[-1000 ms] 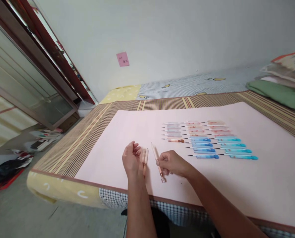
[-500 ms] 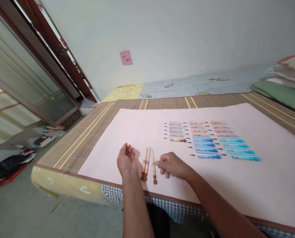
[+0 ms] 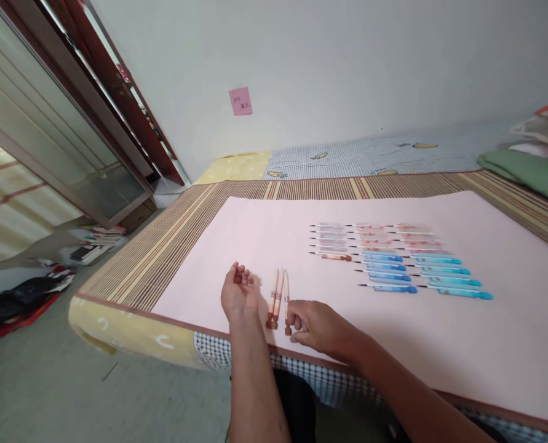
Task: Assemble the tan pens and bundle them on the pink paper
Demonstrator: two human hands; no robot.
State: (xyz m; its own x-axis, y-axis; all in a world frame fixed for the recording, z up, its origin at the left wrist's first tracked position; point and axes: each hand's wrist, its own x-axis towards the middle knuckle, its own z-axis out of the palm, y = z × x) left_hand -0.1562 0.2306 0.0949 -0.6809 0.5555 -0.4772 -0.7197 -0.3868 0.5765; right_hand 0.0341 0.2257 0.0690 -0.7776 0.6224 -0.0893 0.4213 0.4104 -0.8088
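Pink note (image 3: 240, 101) on wall (image 3: 347, 67) — glass-paneled door (image 3: 71, 132) left of note, striped mat (image 3: 167, 246) below it, green cloth (image 3: 527, 175) lower right of it — black bundle (image 3: 15, 303) lower left of it.

From close by the near edge of the mat (image 3: 163, 246), the head camera looks forward and down across the paper (image 3: 462, 344) to the wall (image 3: 347, 74).

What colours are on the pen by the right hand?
The pen is pale peach with a brown end, best seen in the head view.
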